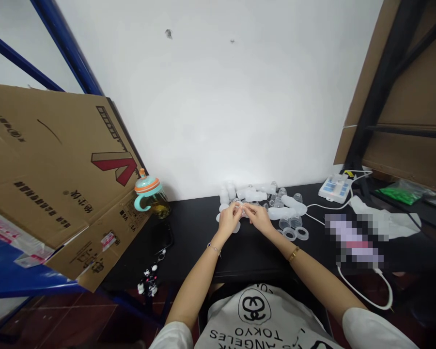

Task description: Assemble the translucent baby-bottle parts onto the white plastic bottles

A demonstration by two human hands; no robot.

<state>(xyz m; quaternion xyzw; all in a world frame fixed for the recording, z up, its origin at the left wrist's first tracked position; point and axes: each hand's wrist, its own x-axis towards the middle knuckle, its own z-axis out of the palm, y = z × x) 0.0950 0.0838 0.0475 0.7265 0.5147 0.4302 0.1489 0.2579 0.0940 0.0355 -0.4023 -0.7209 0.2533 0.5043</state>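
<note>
My left hand and my right hand meet over the black table, fingertips pinched together. Between them sits a small whitish translucent piece, mostly covered by the fingers, so its exact kind is unclear. Around and behind the hands lies a spread of clear and milky plastic parts. Beside my right hand are a frosted white tube-like part, clear cup-shaped parts and flat translucent rings. Close by my left hand, pale round pieces lie partly hidden.
A teapot-like jug with an orange-trimmed lid, a dark phone and a charm keychain are at the left, beside a large cardboard sheet. Rightward are a white power strip, cables, a blurred-out object and a bag of green pieces.
</note>
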